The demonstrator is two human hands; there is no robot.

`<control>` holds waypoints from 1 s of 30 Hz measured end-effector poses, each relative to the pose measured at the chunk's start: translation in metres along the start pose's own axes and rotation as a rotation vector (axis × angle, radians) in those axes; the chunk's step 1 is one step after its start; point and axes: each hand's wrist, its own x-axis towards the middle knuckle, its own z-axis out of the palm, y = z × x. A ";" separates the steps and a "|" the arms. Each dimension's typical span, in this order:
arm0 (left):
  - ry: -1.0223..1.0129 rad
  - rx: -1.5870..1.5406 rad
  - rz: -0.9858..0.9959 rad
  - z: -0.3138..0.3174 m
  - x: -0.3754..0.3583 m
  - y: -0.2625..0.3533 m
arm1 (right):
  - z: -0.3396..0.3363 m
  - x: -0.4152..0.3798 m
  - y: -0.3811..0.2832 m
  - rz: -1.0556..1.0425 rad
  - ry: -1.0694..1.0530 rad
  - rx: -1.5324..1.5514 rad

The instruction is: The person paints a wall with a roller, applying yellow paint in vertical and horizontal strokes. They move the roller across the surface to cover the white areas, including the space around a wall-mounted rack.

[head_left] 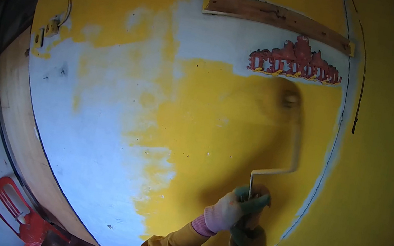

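Against the half-yellow wall (103, 123), the paint roller (285, 138) sits just under the red coat rack (295, 64). Both gloved hands, left hand (229, 212) above right hand (249, 244), have fingers wrapped tight round its handle.

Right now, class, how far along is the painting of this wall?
Done: yellow covers the wall's middle and right. In hand: both gloved hands, left hand and right hand, grip the roller handle; the blurred roller is just under the red rack. Left: the pale patch lower left.
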 end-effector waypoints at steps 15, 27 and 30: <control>0.560 -0.208 0.116 -0.086 -0.021 -0.039 | 0.032 0.074 0.078 -0.981 0.310 -1.388; 0.747 -0.354 0.092 -0.117 0.016 -0.020 | 0.033 0.125 0.052 -0.663 0.077 -0.898; 0.708 -0.456 0.044 -0.126 -0.002 -0.059 | 0.032 0.124 0.072 -0.517 0.088 -0.818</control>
